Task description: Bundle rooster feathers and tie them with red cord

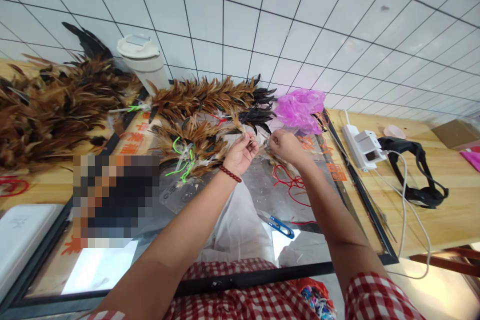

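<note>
My left hand (pixel 243 153), with a dark red bead bracelet at the wrist, is closed in a pinch on a small brown feather (pixel 237 121) that points up from the fingertips. Just to its right, my right hand (pixel 287 145) is curled shut, and its fingers hide whatever is in them. A pile of brown feathers (pixel 195 140) tied with green string (pixel 187 166) lies left of my left hand. Beyond the hands stretches a long brown feather strip (pixel 206 96) with black feathers (pixel 262 115) near its right end. Red string (pixel 290 182) lies below my right hand.
Blue thread snips (pixel 282 227) lie on the glass tabletop near me. A pink plastic bag (pixel 300 109) and a white lidded cup (pixel 144 62) stand by the tiled wall. A large feather heap (pixel 56 110) is at left; a power strip (pixel 362 147) and black strap (pixel 416 175) are at right.
</note>
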The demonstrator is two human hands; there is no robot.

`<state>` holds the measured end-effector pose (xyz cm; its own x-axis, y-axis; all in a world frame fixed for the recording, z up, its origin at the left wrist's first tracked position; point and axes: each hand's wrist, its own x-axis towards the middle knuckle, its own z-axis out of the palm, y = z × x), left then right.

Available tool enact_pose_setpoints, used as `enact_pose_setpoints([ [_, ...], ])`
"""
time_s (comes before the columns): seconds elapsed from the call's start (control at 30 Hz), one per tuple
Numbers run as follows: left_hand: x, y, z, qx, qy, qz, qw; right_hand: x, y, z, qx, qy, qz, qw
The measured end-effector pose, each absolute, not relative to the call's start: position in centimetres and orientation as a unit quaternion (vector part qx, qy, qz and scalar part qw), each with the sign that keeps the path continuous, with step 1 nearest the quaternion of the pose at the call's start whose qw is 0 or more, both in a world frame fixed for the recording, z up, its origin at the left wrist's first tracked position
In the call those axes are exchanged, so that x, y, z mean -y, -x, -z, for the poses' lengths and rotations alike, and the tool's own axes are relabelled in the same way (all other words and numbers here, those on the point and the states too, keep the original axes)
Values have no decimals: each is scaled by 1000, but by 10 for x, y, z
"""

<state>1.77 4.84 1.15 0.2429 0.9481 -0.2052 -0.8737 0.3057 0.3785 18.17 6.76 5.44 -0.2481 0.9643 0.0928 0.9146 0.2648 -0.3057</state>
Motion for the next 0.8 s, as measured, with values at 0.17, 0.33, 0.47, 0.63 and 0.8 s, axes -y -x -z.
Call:
enact_pose_setpoints([
  [0.17,-50,-20,-11,-217,-84,-571,787,-55,-194,-53,562,566,-471,377],
  [0.33,-47,-22,-12,-249,-116,-555,785,-48,-194,-50,473,498,-575,444],
  [0.47,-44,-24,-13,-277,-156,-531,785,-45,-189,-50,492,500,-542,463],
  [0.63,-43,-25,-12,-285,-164,-534,779,-42,-184,-56,494,462,-560,478],
  [0.8,-42,-25,-13,-273,-191,-531,779,-38,-185,-61,501,462,-615,396],
])
